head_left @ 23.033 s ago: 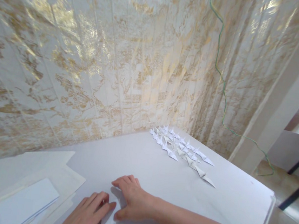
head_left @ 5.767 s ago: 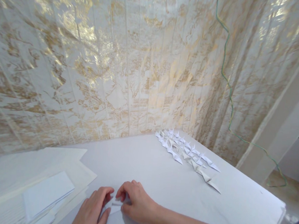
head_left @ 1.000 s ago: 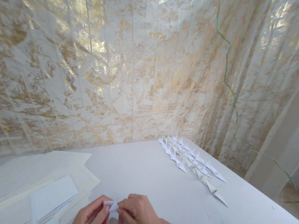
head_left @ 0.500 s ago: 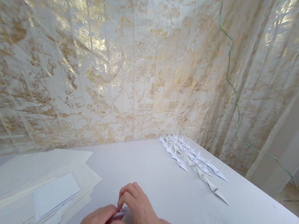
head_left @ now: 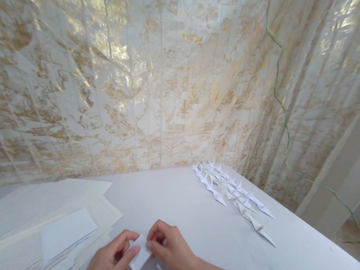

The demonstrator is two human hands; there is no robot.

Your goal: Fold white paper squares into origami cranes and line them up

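Observation:
A small folded piece of white paper [head_left: 140, 257] is held just above the front of the table. My left hand [head_left: 111, 256] pinches its left side, the thumb lying across its face. At its upper right edge, the thumb and curled fingers of my right hand [head_left: 169, 246] grip the same paper. Below it, part of another white shape shows at the bottom edge of the view, too cut off to name. Several folded white paper cranes [head_left: 226, 188] lie in rows at the table's back right.
White table [head_left: 157, 200] against a wall covered in gold-patterned sheeting [head_left: 159, 86]. Large paper sheets [head_left: 16, 208] are spread at the left, with a stack of smaller white paper [head_left: 68, 234] on top. A green-yellow wire [head_left: 286, 119] hangs down the wall at the right.
My hands have moved slightly apart and turned, bringing the folded paper's flat face into view. Before, they were closed together over it. The cranes and sheets have stayed put.

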